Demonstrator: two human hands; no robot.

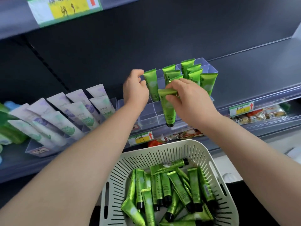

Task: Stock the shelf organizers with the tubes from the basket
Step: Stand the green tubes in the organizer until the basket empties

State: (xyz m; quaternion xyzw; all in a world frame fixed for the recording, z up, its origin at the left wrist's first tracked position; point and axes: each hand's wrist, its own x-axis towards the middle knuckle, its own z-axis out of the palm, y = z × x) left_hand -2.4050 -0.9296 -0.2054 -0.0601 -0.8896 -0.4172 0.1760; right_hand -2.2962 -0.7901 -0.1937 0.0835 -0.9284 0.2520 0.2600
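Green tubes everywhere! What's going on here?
A person is filling a clear shelf organizer with green tubes. Their right hand pinches one tube by its flat end, cap hanging down, over the organizer's empty front slots. Their left hand curls against a standing tube at the organizer's left; whether it grips is unclear. Other tubes already stand in the back slots, and the basket below holds plenty more.

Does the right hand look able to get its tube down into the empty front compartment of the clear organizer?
Probably yes. The right hand holds the tube cap-down just over the empty front compartment, and nothing lies between; the left hand is off to the side.
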